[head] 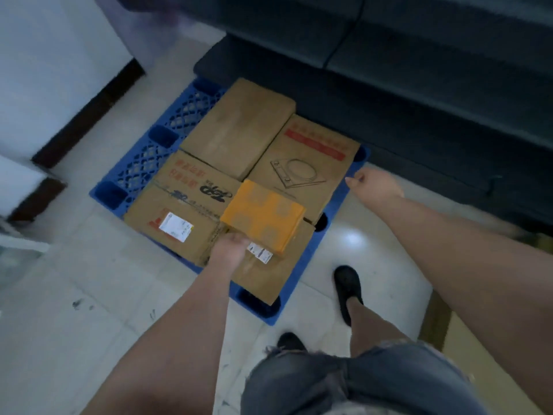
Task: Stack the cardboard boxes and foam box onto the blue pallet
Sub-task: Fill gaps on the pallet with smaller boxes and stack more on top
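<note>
Orange box (263,216) (pale squares on top) atop brown cartons, left hand (230,247) gripping its corner, right hand (374,187) loose.

The left hand (232,245) touches the near corner of the orange box (263,215), which sits on brown cardboard boxes (239,127) on the blue pallet (140,163). The right hand (374,187) hangs loose beside them.

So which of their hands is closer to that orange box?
Left. The left hand is at the near corner of the orange box, seemingly touching it. The right hand hangs off to the right, past the pallet's edge.
</note>
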Motion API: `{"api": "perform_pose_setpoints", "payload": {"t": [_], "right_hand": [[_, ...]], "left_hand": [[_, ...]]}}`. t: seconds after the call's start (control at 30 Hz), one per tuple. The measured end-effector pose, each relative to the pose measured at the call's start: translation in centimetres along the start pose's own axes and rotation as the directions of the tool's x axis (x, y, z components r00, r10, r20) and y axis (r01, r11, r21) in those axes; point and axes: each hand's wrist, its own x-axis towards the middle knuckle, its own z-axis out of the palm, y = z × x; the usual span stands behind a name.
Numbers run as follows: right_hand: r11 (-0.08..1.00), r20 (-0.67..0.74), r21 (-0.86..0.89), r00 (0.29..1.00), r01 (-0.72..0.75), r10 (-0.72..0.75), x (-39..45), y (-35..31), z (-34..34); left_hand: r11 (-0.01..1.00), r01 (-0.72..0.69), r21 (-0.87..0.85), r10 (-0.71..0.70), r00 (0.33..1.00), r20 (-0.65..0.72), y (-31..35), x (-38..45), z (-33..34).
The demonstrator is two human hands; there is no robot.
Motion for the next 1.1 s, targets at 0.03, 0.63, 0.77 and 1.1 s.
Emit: {"api": "perform_pose_setpoints", "payload": {"t": [0.03, 0.63, 0.77, 1.1], "right_hand": [[0.998, -0.031, 0.059, 0.999, -0.038, 0.04, -1.4, 1.2, -0.9], [0.623, 0.022, 0.572, 0.769, -0.534, 0.639, -8.1, 33.3, -11.7], [0.528, 0.096, 0.593, 0.704, -0.608, 0.704, -7.5, 39.5, -12.7], [0.216, 0.303, 0.657, 0.515, -0.722, 0.802, -2.2, 52.3, -11.2]], "left_hand": [[1.0, -0.019, 0.021, 0.018, 1.0, 0.021, 1.2, -0.8, 0.4], [0.713, -0.622, 0.324, 0.517, 0.778, 0.356, 30.2, -11.6, 25.5], [0.677, -0.635, 0.373, 0.488, 0.766, 0.419, 33.8, -11.3, 31.8], [0.527, -0.654, 0.542, 0.333, 0.746, 0.577, 41.9, -6.3, 48.5]]}}
